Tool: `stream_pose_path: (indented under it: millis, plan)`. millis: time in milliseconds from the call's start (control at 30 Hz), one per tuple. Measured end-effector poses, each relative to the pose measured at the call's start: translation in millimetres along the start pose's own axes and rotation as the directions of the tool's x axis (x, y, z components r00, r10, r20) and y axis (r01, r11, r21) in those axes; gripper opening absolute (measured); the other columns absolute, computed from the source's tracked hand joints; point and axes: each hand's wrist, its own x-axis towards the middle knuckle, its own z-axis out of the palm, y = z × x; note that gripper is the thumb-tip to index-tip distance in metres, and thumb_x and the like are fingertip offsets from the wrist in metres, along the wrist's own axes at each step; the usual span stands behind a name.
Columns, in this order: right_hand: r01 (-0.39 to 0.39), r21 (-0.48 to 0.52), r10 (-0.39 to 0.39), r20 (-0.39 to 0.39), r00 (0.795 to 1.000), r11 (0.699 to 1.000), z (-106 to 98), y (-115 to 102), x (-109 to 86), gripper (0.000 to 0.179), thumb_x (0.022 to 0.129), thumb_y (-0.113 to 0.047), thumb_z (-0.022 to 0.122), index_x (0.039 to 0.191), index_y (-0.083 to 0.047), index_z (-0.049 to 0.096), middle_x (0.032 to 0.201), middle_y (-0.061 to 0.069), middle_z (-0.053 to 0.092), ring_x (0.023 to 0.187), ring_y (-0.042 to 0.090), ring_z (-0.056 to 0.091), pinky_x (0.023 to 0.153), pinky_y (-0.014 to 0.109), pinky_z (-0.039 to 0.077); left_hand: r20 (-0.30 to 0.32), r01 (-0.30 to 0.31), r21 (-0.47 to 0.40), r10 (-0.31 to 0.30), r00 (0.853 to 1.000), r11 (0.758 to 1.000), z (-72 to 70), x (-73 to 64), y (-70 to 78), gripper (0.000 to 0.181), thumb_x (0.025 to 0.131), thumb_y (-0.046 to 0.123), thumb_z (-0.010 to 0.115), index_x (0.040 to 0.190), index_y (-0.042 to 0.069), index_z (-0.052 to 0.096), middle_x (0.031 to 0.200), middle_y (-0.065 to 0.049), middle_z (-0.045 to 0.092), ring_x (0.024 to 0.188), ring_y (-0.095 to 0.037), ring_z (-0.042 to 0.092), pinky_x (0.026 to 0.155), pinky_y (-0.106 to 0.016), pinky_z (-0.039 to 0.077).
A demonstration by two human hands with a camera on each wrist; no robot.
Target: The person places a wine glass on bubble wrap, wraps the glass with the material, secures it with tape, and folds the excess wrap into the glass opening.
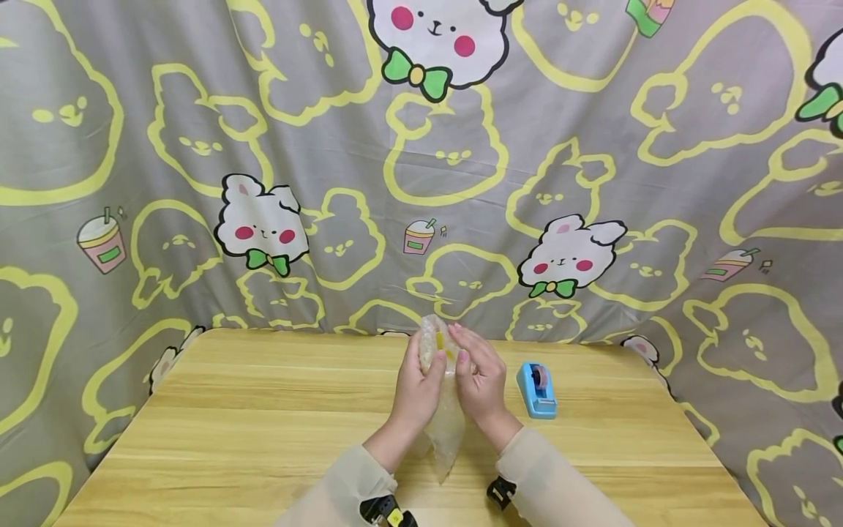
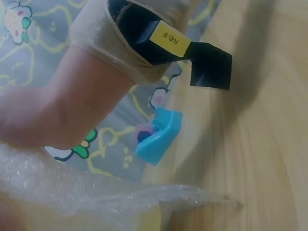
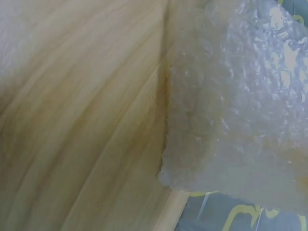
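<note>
My left hand (image 1: 415, 386) and right hand (image 1: 485, 379) hold a bundle of clear bubble wrap (image 1: 446, 432) between them, raised over the table. Both thumbs lie on its near face, with the fingers around the sides. A small yellow patch (image 1: 440, 340) shows near the top; what is wrapped inside is mostly hidden. Below the hands the loose wrap narrows to a point. In the left wrist view the bubble wrap (image 2: 91, 192) runs along the bottom, with a yellow edge showing through. Bubble wrap (image 3: 231, 110) fills the right side of the right wrist view.
A blue tape dispenser (image 1: 538, 395) with a roll of tape stands on the wooden table (image 1: 263, 424), just right of my right hand. A patterned grey curtain (image 1: 356, 146) hangs behind and beside the table. Black straps (image 1: 387, 511) are around both wrists.
</note>
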Motion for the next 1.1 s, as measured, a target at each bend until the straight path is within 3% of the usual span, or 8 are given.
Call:
stream_pose_path:
  millis: [167,500,633,767,900,1100]
  plan:
    - [0.015,0.043,-0.014,-0.016,1.000,0.999,0,0,3.3,0.038,0.104,-0.024,0.051,0.106,0.006,0.075,0.106,0.019,0.073,0.102,0.040,0.069,0.100,0.036,0.051,0.004,-0.043,-0.001,0.043,0.999,0.999,-0.5,0.0,-0.6,0.052,0.105,0.021,0.054,0.151,0.008,0.036,0.146,-0.017,0.049,0.132,-0.028,0.051,0.107,-0.036,0.044]
    - [0.003,0.069,0.000,-0.035,0.999,0.998,-1,0,7.4,0.028,0.100,-0.011,0.055,0.097,0.005,0.077,0.097,0.020,0.075,0.094,0.039,0.071,0.094,0.035,0.054,0.008,-0.032,0.004,0.032,0.999,0.999,-1.4,0.6,-0.1,0.051,0.104,0.022,0.055,0.151,0.009,0.038,0.146,-0.015,0.050,0.131,-0.026,0.051,0.105,-0.037,0.046]
    - [-0.008,0.075,0.011,-0.037,0.999,0.997,-2,1,6.9,0.026,0.100,-0.010,0.056,0.097,0.004,0.078,0.097,0.019,0.075,0.094,0.039,0.071,0.094,0.034,0.054,0.060,-0.004,0.019,0.003,0.998,1.000,-6.4,1.9,-2.2,0.059,0.103,0.024,0.057,0.155,0.010,0.033,0.150,-0.017,0.046,0.131,-0.028,0.051,0.102,-0.037,0.048]
    - [0.002,0.091,0.001,-0.037,0.999,0.996,-3,3,7.7,0.028,0.101,-0.010,0.055,0.096,0.005,0.077,0.096,0.020,0.075,0.094,0.040,0.071,0.094,0.034,0.054,0.149,-0.015,0.067,0.005,0.989,0.998,-15.7,6.6,-3.1,0.074,0.099,0.043,0.061,0.157,0.011,0.029,0.153,-0.017,0.042,0.132,-0.029,0.049,0.103,-0.041,0.048]
    - [0.011,0.118,-0.008,-0.030,1.000,0.993,-4,5,10.5,0.033,0.104,-0.015,0.052,0.096,0.006,0.077,0.097,0.022,0.074,0.096,0.041,0.070,0.095,0.036,0.054,0.236,-0.049,0.093,0.026,0.971,0.994,-25.2,13.6,-5.0,0.092,0.090,0.062,0.062,0.158,0.011,0.027,0.155,-0.015,0.039,0.136,-0.028,0.046,0.107,-0.044,0.044]
    - [-0.028,0.125,0.031,-0.016,0.999,0.992,-4,4,9.5,0.035,0.105,-0.011,0.045,0.106,0.008,0.074,0.108,0.024,0.072,0.105,0.039,0.068,0.100,0.034,0.050,0.311,-0.113,0.136,0.066,0.948,0.984,-32.0,18.5,-4.6,0.102,0.082,0.070,0.062,0.157,0.008,0.030,0.154,-0.013,0.041,0.137,-0.027,0.045,0.108,-0.042,0.043]
